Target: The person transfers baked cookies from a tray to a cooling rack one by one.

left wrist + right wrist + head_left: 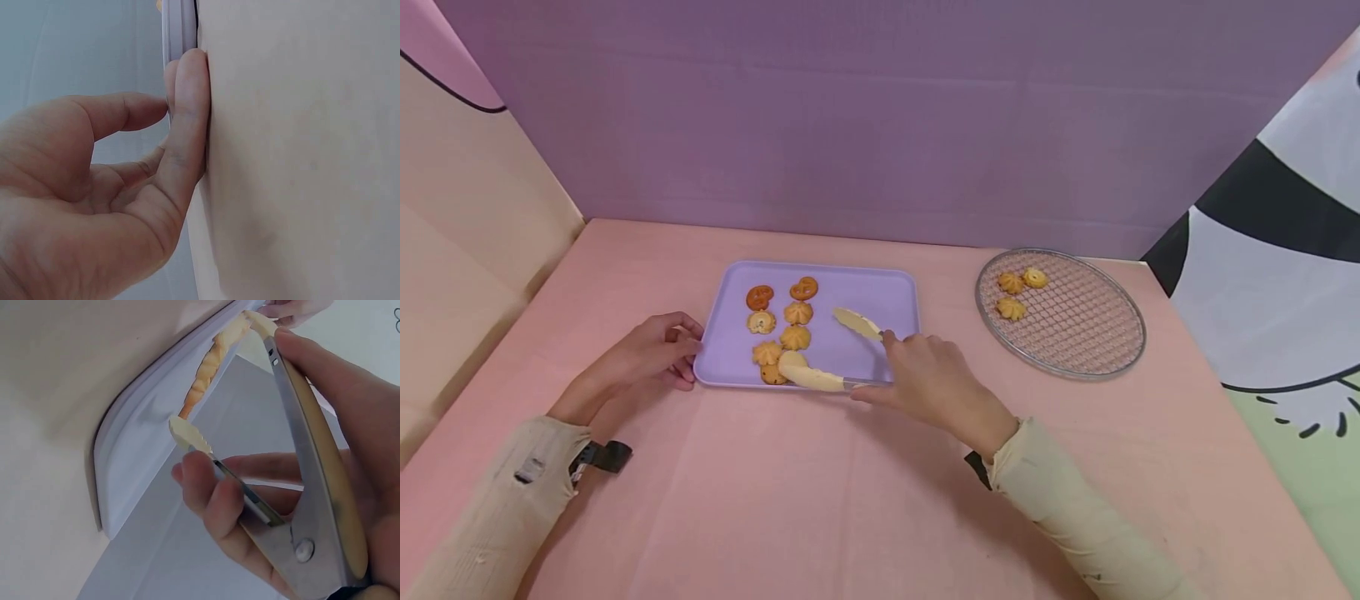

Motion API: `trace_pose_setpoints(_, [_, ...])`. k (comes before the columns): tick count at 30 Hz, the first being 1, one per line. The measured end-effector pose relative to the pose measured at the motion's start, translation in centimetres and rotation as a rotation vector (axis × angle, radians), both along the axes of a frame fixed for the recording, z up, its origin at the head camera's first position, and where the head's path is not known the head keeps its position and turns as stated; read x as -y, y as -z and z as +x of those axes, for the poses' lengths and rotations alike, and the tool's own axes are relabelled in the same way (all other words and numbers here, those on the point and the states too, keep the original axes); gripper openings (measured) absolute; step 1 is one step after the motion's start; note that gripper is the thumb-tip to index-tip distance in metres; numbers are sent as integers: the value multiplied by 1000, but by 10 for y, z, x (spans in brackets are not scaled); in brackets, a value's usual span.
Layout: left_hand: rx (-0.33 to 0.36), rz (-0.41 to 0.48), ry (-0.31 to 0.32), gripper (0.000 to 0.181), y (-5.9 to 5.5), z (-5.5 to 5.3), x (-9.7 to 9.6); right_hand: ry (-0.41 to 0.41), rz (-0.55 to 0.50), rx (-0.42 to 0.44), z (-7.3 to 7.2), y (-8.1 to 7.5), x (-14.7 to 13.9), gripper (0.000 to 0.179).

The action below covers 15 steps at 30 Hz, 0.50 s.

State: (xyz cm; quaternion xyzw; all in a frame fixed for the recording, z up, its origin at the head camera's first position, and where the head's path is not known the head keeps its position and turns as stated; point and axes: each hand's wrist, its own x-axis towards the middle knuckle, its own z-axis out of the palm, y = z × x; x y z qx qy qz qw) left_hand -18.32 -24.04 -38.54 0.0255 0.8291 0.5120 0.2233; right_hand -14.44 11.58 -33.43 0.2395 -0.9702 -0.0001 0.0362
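A lilac tray (865, 283) holds two columns of cookies: pretzel-shaped ones (803, 288) at the back, a pale round one (762, 322), ridged star-shaped ones (796, 337) and a speckled one (772, 374) at the front. My left hand (658, 350) holds the tray's left edge, thumb at the rim and fingers low against its side. My right hand (936, 379) grips metal tongs (306, 462) with cream tips, their arms spread wide. One tip (808, 377) overlaps the front cookies; the other (856, 322) is over bare tray.
To the right, a round wire mesh rack (1075, 321) bears three cookies (1011, 308) near its left side. Pink cloth (760, 492) covers the table. A purple panel (880, 125) stands along the back, with printed panels at both sides.
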Motion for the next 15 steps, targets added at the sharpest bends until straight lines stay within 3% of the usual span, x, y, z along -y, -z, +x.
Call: trace_pose_setpoints(15, [-4,9,2,35,1,0,-1,-96,25,-55,3,3,2,59])
